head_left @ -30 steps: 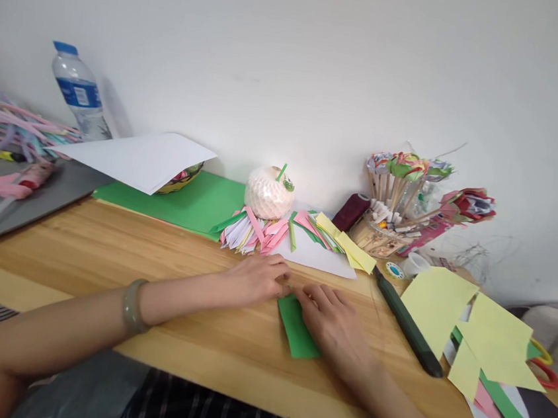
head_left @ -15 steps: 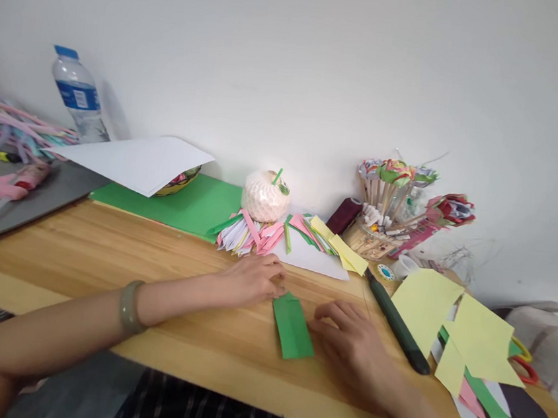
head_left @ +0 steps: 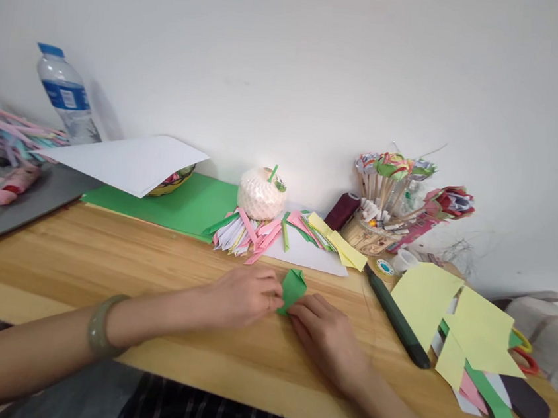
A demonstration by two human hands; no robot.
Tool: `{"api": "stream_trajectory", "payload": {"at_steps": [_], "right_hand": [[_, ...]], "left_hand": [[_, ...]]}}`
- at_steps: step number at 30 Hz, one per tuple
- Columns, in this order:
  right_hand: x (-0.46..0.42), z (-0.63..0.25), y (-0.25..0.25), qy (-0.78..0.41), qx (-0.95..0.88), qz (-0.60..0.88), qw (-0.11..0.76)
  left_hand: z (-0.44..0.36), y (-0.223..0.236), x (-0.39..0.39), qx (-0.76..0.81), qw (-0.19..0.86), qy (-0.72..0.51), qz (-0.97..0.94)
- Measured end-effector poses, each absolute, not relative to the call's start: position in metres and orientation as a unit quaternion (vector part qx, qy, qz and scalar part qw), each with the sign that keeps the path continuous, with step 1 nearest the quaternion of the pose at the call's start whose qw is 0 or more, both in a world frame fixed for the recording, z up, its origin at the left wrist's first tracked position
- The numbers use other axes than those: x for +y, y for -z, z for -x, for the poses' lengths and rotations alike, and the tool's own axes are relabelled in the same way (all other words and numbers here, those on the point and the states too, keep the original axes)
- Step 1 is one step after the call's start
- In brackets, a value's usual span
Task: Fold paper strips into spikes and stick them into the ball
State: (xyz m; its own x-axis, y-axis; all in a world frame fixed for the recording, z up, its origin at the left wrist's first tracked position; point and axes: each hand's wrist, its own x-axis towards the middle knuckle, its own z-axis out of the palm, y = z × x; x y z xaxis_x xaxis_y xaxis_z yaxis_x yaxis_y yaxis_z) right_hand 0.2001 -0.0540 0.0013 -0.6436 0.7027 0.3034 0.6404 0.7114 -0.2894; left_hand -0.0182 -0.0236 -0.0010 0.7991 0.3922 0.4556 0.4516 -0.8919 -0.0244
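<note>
A small piece of green paper (head_left: 293, 286) lies on the wooden table between my two hands, its upper end folded at the corners. My left hand (head_left: 248, 296), with a bangle on the wrist, pinches the paper's lower left edge. At its lower right edge, the fingertips of my right hand (head_left: 328, 337) grip it too. The paper's lower end is partly hidden by the fingers. Just beyond the hands sits a pile of folded pink, white and green paper strips (head_left: 244, 233).
A white ornament (head_left: 261, 195) stands behind the strips. At right are a dark green cutter (head_left: 399, 321), yellow paper sheets (head_left: 483, 330) and a pot of paper flowers (head_left: 368, 235). Leftward are a white sheet (head_left: 129, 159), a water bottle (head_left: 69, 97) and a pink glue gun (head_left: 2, 190).
My right hand has moved left onto the green paper, and my left hand has come down to its edge. The paper now shows shorter, with its lower part out of sight.
</note>
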Motion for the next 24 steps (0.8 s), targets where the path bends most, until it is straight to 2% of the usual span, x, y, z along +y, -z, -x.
{"api": "stream_trajectory", "payload": {"at_steps": [6,13,24], "right_hand": [[-0.042,-0.201,-0.002,-0.181,-0.879,0.391,0.205],[-0.029,-0.199,-0.018,-0.287,-0.851,0.406,0.17],[-0.025,-0.188,-0.011,-0.272,-0.813,0.491,0.155]], "left_hand": [[0.022,0.014,-0.035,-0.216,0.094,0.189,0.953],[0.021,0.017,-0.045,-0.228,0.118,0.174,0.951],[0.014,0.015,-0.051,-0.23,0.137,0.17,0.948]]}}
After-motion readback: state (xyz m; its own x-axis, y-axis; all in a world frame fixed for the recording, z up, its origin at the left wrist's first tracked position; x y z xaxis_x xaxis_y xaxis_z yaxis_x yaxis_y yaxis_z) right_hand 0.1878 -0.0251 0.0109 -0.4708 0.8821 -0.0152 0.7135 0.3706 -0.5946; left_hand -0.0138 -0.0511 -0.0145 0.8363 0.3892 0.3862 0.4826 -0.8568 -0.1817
